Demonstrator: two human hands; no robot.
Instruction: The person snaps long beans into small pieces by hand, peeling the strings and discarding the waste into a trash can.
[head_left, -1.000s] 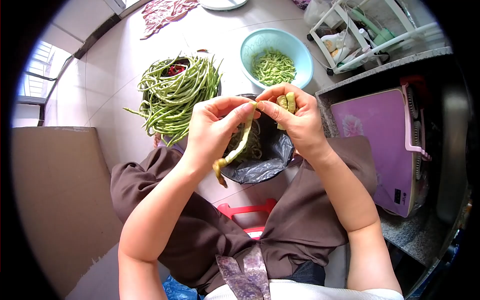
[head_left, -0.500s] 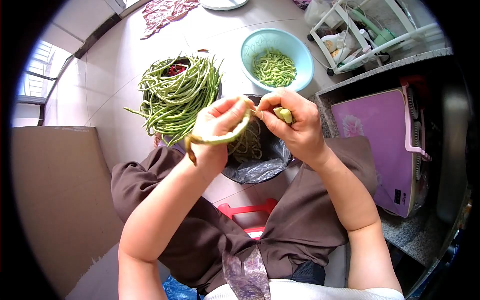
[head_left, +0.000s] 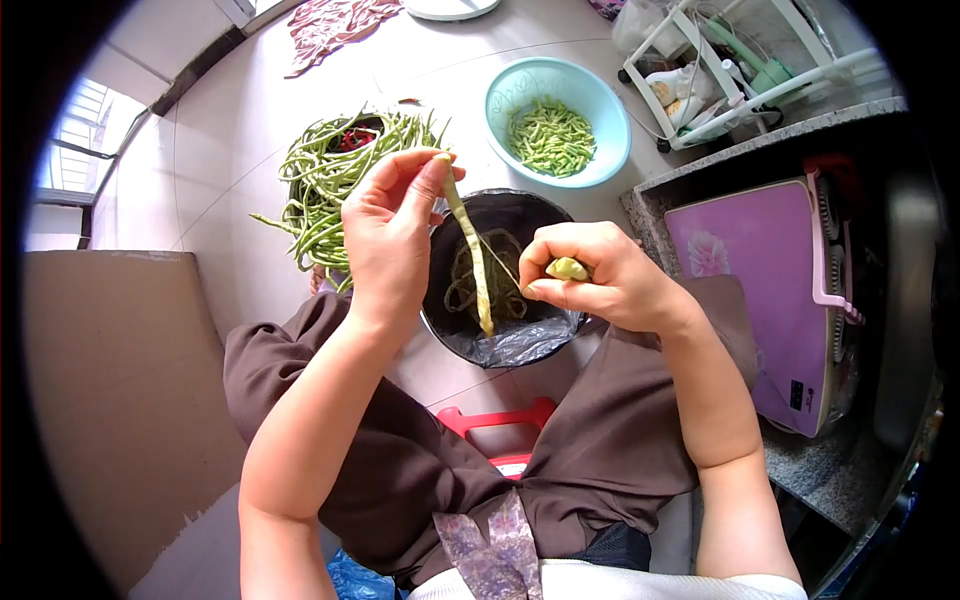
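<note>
My left hand (head_left: pixel 392 225) is closed at the upper left of the bin, pinching the top end of a pale long bean (head_left: pixel 472 240) that hangs down over the opening. In my right hand (head_left: pixel 612 275), curled fingers hold short bean pieces (head_left: pixel 567 268). Its thumb and forefinger pinch a thin string (head_left: pixel 503 265) that runs up to the bean. Beneath both hands stands a bin lined with a black bag (head_left: pixel 530 343), with stringy peelings (head_left: pixel 510 300) inside. Behind my left hand is a heap of long green beans (head_left: pixel 312 195), partly covered by it.
A light blue basin (head_left: pixel 612 150) holds cut bean pieces (head_left: pixel 553 138) on the tiled floor. Cardboard (head_left: pixel 115 400) stands at left; a purple board (head_left: pixel 740 300) leans in a shelf at right. Between my legs shows a red stool (head_left: pixel 500 418). A white rack (head_left: pixel 720 80) is upper right.
My hands have moved apart, the left up and leftward, the right slightly down. The bean, earlier bent along the left wrist, now hangs straight, and a string stretches between it and my right hand.
</note>
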